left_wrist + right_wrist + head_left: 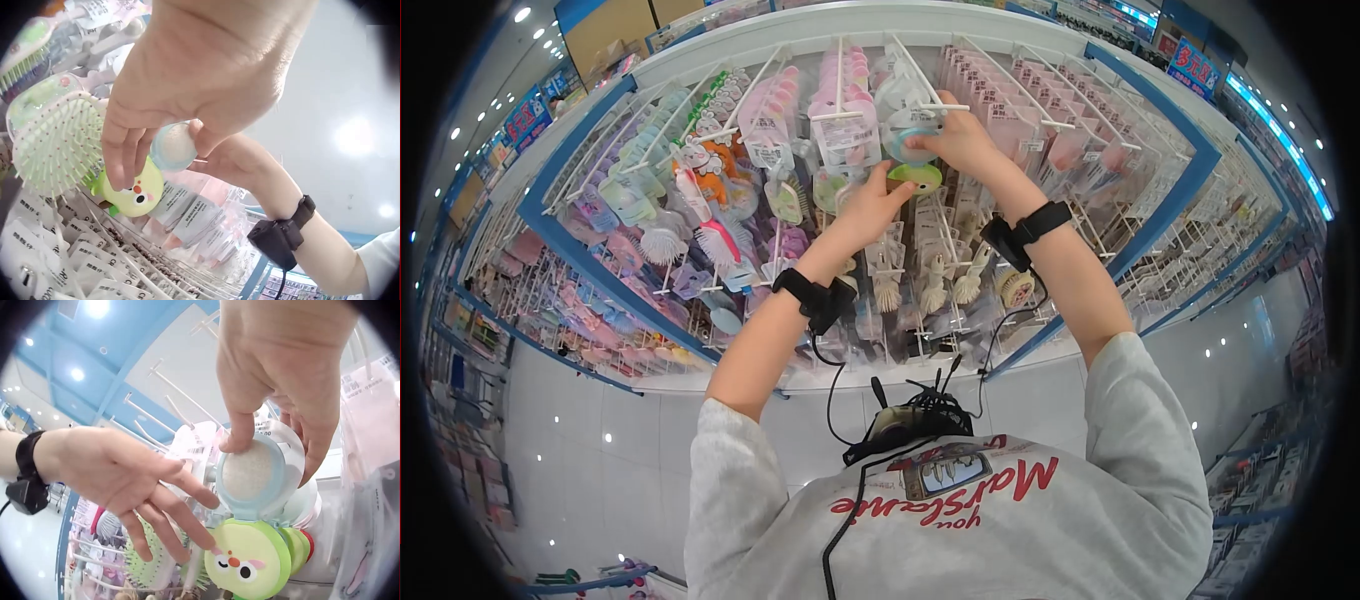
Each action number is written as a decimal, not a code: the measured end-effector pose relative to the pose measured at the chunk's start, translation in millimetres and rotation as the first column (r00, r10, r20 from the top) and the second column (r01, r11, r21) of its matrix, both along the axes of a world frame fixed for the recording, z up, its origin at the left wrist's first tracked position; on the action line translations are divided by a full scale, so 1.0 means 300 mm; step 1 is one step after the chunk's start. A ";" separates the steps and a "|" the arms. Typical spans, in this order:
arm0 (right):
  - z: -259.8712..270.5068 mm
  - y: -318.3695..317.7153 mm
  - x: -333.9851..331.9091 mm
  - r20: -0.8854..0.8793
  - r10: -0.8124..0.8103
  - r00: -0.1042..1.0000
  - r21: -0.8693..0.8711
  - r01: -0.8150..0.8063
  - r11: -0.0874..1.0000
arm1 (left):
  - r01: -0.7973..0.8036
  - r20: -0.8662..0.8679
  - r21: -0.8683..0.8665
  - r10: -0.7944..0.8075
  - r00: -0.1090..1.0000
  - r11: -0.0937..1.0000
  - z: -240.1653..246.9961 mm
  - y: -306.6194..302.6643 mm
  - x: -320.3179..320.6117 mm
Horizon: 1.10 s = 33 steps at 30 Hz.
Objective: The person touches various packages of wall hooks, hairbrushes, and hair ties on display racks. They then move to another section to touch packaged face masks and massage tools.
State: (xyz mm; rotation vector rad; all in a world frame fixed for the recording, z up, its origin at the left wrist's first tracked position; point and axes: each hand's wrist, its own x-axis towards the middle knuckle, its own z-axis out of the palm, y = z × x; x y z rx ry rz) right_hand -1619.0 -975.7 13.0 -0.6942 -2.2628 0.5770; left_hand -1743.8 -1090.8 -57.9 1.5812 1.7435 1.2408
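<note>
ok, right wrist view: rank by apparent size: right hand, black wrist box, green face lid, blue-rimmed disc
1. Right hand, though close to the camera
2. Green face lid and blue-rimmed disc: look alike, not ranked
3. Black wrist box

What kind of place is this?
It looks like a shop, probably one selling hair things: hairbrushes hang in rows on white hooks, packages have printed labels, and there's a bright blue sign.
</note>
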 end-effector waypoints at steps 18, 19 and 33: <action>-0.042 0.069 -0.055 -0.180 -0.083 0.980 -0.112 0.063 0.992 | 0.193 0.102 -0.037 -0.189 0.977 0.980 0.013 -0.109 -0.017; -0.042 0.078 -0.060 -0.197 -0.088 0.976 -0.086 0.072 0.994 | 0.233 0.138 -0.041 -0.226 0.964 0.972 0.017 -0.128 -0.015; -0.024 -0.022 0.032 -0.247 0.007 0.969 -0.068 -0.024 0.997 | 0.267 0.155 -0.146 -0.244 0.957 0.953 -0.126 -0.270 -0.036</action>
